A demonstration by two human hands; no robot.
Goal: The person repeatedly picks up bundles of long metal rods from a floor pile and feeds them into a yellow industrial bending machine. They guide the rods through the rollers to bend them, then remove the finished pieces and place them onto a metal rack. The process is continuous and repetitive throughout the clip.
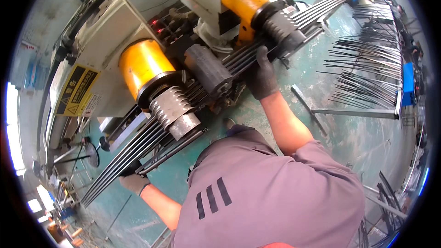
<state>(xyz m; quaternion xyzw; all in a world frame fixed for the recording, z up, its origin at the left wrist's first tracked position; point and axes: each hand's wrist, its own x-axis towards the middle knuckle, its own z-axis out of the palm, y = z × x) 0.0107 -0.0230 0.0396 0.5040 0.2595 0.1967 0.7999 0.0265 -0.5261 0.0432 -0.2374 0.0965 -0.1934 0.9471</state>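
Note:
A bundle of long dark steel rods point(120, 158) runs from lower left to upper right through a cream-coloured machine point(115, 23). The machine has two yellow cylinders point(143, 64) and grooved grey rollers point(172, 108). My left hand point(134, 181), in a grey glove, grips the rods at their lower left end. My right hand point(262, 77), in a dark glove, presses on the rods just right of a dark grey block point(209, 68) in the middle. My grey-shirted torso fills the lower centre.
A rack of many thin rods point(370, 66) lies to the right on the green floor point(349, 133). Loose flat steel bars point(308, 106) lie beside my right arm. A yellow warning label point(76, 89) is on the machine's left side. More metal frames stand at the lower right.

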